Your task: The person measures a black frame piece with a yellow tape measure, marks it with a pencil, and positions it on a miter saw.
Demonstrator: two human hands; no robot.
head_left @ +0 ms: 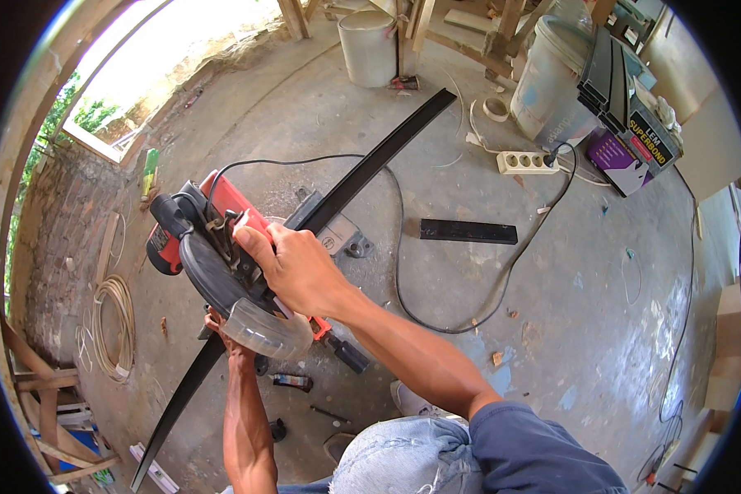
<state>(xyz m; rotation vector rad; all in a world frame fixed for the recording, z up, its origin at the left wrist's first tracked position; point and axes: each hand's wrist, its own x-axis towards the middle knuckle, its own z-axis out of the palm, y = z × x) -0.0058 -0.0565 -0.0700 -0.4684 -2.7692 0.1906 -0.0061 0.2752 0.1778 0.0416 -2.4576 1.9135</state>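
Observation:
A red and black miter saw (pixel 199 249) with a clear blade guard (pixel 263 329) stands on the floor in front of me. Lying across its base is a long black channel-shaped strip (pixel 377 165), which runs from far right to near left. My right hand (pixel 305 267) is closed on the saw's upper part, thumb on top; its fingertips are hidden. Under the guard, my left hand (pixel 232 336) has its fingers curled at the strip on the near-left side, partly covered by the saw. A short black offcut (pixel 469 231) rests on the floor to the right.
A black cord (pixel 399 272) loops from the saw to a white power strip (pixel 528 163). Buckets (pixel 367 51) and boxes (pixel 626 156) stand at the back. Coiled cable (pixel 111 329) lies left, tape (pixel 495 109) far right. A small can (pixel 292 381) is near my feet.

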